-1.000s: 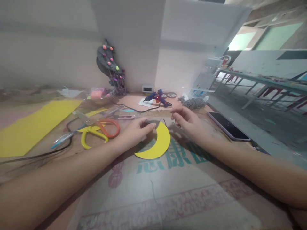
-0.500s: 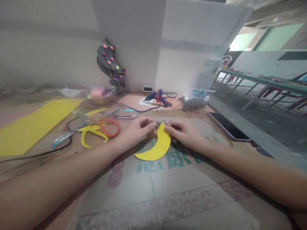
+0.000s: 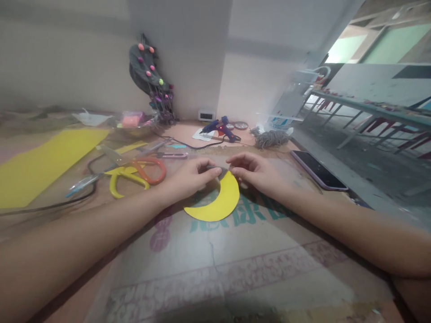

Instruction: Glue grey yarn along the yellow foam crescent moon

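Observation:
A yellow paper crescent hangs tip-up between my hands, just above the printed sheet. My left hand pinches a grey strip at the crescent's upper inner edge; whether it is yarn or cloth I cannot make out. At the crescent's top tip, my right hand has its thumb pressed near the point, with the index finger lifted above it. The fingers behind the crescent are hidden. Beside my left forearm lie scissors with one orange and one yellow handle loop.
A blue glue gun with a red light stands at the back, near grey yarn. To the right lies a phone. Yellow sheet is at left, a pink cutter nearer the middle. A grey crescent with pompoms leans on the wall.
My right index finger has lifted away from the thumb at the crescent's tip. The grey loop seen there before no longer shows. The view has shifted slightly.

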Action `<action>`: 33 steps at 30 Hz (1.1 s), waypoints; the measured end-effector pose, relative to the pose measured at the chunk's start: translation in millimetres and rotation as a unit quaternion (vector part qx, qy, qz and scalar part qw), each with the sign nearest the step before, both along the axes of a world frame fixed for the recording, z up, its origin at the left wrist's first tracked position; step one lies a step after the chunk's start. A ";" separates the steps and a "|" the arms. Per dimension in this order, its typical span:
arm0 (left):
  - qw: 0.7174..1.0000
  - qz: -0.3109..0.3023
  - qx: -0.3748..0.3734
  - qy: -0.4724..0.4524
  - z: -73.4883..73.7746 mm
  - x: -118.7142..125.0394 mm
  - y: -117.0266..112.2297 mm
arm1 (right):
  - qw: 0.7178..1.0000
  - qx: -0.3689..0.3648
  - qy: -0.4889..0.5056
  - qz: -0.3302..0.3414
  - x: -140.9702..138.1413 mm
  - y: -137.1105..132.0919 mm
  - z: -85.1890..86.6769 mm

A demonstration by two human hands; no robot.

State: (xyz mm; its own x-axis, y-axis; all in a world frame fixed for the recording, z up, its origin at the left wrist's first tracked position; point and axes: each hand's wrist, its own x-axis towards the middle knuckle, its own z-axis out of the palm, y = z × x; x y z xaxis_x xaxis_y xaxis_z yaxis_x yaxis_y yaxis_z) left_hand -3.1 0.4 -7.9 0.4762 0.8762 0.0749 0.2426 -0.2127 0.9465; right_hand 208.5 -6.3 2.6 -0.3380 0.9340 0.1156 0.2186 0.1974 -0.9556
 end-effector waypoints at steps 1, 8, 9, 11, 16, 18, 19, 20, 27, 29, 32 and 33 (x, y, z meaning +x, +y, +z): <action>1.000 -0.001 0.000 -0.005 0.0 0.3 -0.2 | 1.000 -0.003 -0.004 -0.008 0.2 0.0 0.2; 1.000 -0.008 -0.005 -0.024 -0.8 1.1 0.3 | 0.998 -0.017 -0.044 -0.039 -1.3 -4.0 6.5; 1.000 -0.010 -0.003 -0.022 -1.3 0.8 0.7 | 0.998 -0.019 -0.045 -0.040 -1.6 -4.9 7.2; 1.000 -0.013 0.003 -0.015 -1.9 0.4 1.3 | 0.998 -0.023 -0.045 -0.037 -1.8 -6.7 8.1; 1.000 -0.025 0.018 0.004 1.0 0.2 0.9 | 0.997 -0.014 -0.064 -0.030 -1.1 -8.9 8.6; 0.999 -0.035 0.031 0.010 2.4 0.0 0.6 | 0.997 -0.006 -0.072 -0.031 -1.1 -9.0 8.4; 0.998 -0.042 0.036 0.013 2.7 -0.1 0.6 | 0.997 -0.003 -0.075 -0.030 -1.2 -9.1 8.2; 0.998 -0.047 0.040 0.015 2.7 -0.3 0.7 | 0.997 -0.002 -0.077 -0.029 -1.3 -9.0 8.0; 0.997 -0.078 0.021 0.009 1.2 -0.8 1.3 | 0.996 0.017 -0.081 -0.029 -0.9 -8.1 7.4; 0.996 -0.083 0.024 0.002 1.1 -0.4 1.3 | 0.997 0.020 -0.077 -0.025 -0.6 -7.4 6.8; 0.996 -0.083 0.032 -0.001 0.5 0.1 1.3 | 0.997 0.028 -0.076 -0.015 -0.6 -4.8 4.1; 0.997 -0.076 0.030 -0.004 0.3 0.1 1.2 | 0.997 0.034 -0.072 -0.016 -0.4 -3.5 2.8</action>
State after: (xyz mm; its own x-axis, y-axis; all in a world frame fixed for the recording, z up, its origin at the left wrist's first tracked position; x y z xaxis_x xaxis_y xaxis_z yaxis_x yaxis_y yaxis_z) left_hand -3.0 1.5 -7.7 0.6027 0.7873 0.1299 0.1946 -0.3029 0.9329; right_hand 208.1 -9.8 5.4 -0.3267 0.9361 0.1303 0.3602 0.2508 -0.8985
